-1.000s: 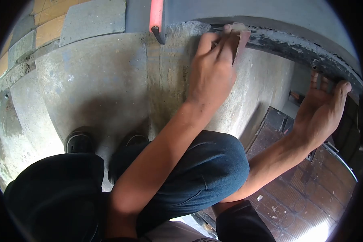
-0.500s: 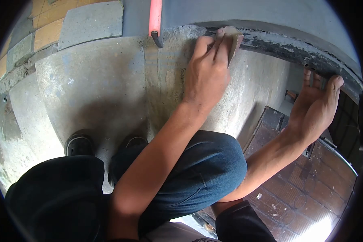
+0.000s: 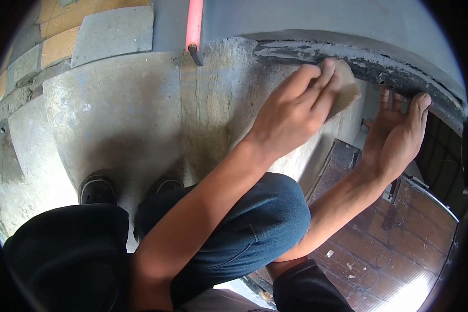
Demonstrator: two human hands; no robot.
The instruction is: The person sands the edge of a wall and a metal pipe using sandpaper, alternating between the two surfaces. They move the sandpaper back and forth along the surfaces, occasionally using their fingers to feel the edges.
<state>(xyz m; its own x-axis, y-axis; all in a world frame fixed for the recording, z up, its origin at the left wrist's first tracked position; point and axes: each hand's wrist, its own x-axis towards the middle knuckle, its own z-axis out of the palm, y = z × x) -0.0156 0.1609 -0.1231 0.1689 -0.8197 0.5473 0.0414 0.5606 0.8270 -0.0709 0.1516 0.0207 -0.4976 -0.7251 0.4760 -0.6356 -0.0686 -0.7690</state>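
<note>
My left hand (image 3: 296,112) has its fingers pressed on a thin beige folded sheet (image 3: 347,88) and holds it against a dark, scuffed strip (image 3: 400,75) with grey patches. My right hand (image 3: 395,125) is palm up further right, fingers apart and fingertips at the lower edge of the same strip. Its thumb is raised on the outer side. Whether those fingertips curl behind the edge is hidden.
A pink tube (image 3: 194,26) with a black end hangs left of the strip. Grey slabs (image 3: 112,36) lie at upper left. My knee (image 3: 275,213) is below my left hand. A brown ribbed panel (image 3: 379,244) lies at lower right.
My left hand has slid to the right along the strip with the sheet, closer to my right hand. My right hand keeps its place at the strip's edge; the view has shifted slightly.
</note>
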